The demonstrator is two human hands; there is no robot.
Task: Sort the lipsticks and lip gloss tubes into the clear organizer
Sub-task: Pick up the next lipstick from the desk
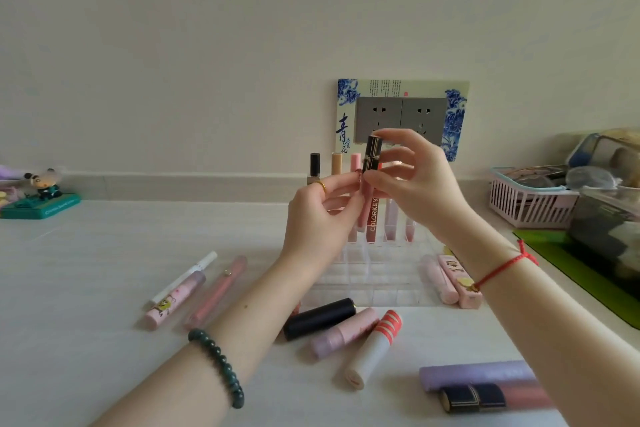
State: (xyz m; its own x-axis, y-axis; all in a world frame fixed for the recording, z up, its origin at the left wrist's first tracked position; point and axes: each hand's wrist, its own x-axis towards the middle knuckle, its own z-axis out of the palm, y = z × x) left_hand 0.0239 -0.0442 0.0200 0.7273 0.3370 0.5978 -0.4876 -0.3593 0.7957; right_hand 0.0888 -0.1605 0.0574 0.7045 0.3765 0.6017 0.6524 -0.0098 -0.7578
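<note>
Above the clear organizer [367, 288], both hands hold a black lipstick [372, 156] with gold trim upright. My right hand [412, 180] pinches its upper part and my left hand [322, 215] holds its lower end. Several lip gloss tubes [373, 218] stand in the organizer's back row. Loose on the table lie a black lipstick [320, 319], a pink-lilac tube [343, 333], a white tube with a red striped cap [374, 348], pink glosses [175, 300] at the left, pink tubes [457, 282] at the right, and a purple tube [478, 374] by a dark one [474, 399].
A pink basket [530, 204] and a clear box of items [609, 225] on a green mat [588, 277] stand at the right. A small panda figurine [43, 196] sits at the far left. A wall socket with a blue-and-white frame [401, 114] is behind the organizer.
</note>
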